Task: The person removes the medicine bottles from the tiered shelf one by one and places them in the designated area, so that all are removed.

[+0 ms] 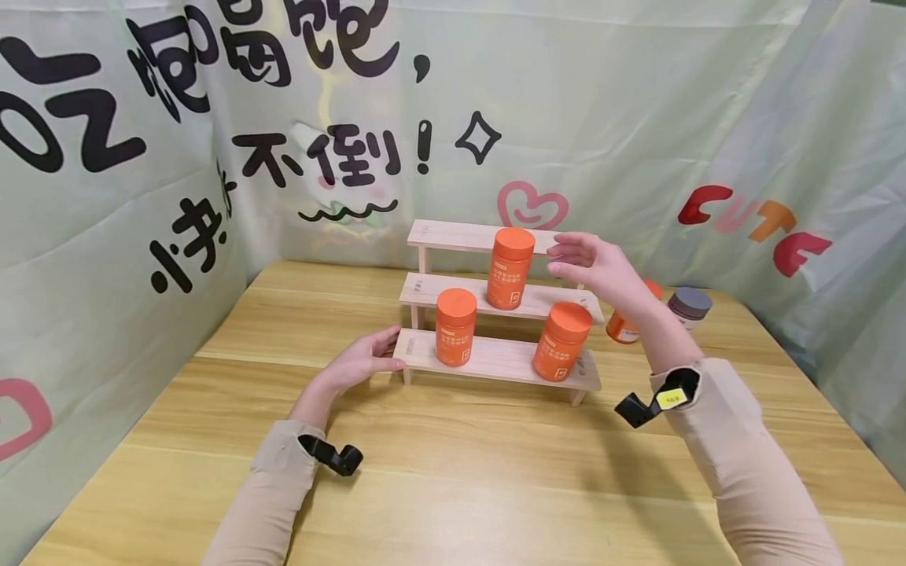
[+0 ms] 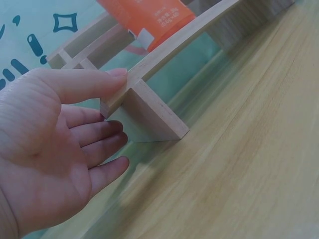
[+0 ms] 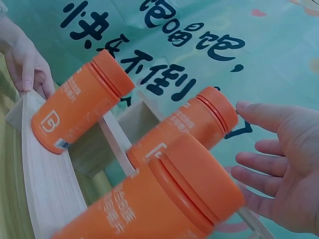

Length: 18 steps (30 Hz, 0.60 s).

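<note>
A three-tier wooden stand (image 1: 495, 358) stands on the table. My left hand (image 1: 362, 360) holds the left end of its lowest tier; in the left wrist view the thumb (image 2: 92, 85) lies on the board's edge, with the index finger under it and the other fingers loose. Orange bottle (image 1: 454, 326) sits left on the lowest tier, and another orange bottle (image 1: 562, 342) right on it. A third orange bottle (image 1: 510, 269) stands on the middle tier. Just right of it, a small gap away, my right hand (image 1: 594, 263) hovers with relaxed fingers, holding nothing.
Behind the right forearm, another orange bottle (image 1: 623, 326) and a jar with a dark grey lid (image 1: 690, 303) stand on the table (image 1: 453, 479), partly hidden. A printed cloth (image 1: 602, 102) hangs behind and at the sides.
</note>
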Motion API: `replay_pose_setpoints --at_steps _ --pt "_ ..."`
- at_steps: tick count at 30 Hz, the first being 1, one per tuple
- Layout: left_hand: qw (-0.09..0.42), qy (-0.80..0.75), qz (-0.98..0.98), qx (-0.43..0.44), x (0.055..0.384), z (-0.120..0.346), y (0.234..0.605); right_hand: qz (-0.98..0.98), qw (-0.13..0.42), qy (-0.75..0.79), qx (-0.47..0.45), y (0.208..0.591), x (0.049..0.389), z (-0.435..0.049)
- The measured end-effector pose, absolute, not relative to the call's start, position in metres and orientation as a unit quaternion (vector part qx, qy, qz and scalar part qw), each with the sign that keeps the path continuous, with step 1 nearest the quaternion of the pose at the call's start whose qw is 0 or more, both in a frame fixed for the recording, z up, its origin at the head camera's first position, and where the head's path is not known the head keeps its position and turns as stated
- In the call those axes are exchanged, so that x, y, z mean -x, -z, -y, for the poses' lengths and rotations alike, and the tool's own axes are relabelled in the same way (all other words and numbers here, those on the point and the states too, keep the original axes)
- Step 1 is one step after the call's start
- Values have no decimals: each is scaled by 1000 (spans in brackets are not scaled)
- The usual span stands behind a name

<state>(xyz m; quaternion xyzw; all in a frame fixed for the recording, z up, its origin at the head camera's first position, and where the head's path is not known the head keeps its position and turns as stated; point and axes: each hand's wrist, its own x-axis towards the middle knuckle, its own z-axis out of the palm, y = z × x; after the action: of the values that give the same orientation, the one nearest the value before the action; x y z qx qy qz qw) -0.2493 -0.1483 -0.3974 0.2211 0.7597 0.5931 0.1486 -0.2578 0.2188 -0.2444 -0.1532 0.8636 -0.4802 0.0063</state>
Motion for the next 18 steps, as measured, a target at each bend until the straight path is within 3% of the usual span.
replay_pose_setpoints --at_steps 18 --pt "146 -588 -764 -220 248 148 397 -847 13 502 174 254 277 -191"
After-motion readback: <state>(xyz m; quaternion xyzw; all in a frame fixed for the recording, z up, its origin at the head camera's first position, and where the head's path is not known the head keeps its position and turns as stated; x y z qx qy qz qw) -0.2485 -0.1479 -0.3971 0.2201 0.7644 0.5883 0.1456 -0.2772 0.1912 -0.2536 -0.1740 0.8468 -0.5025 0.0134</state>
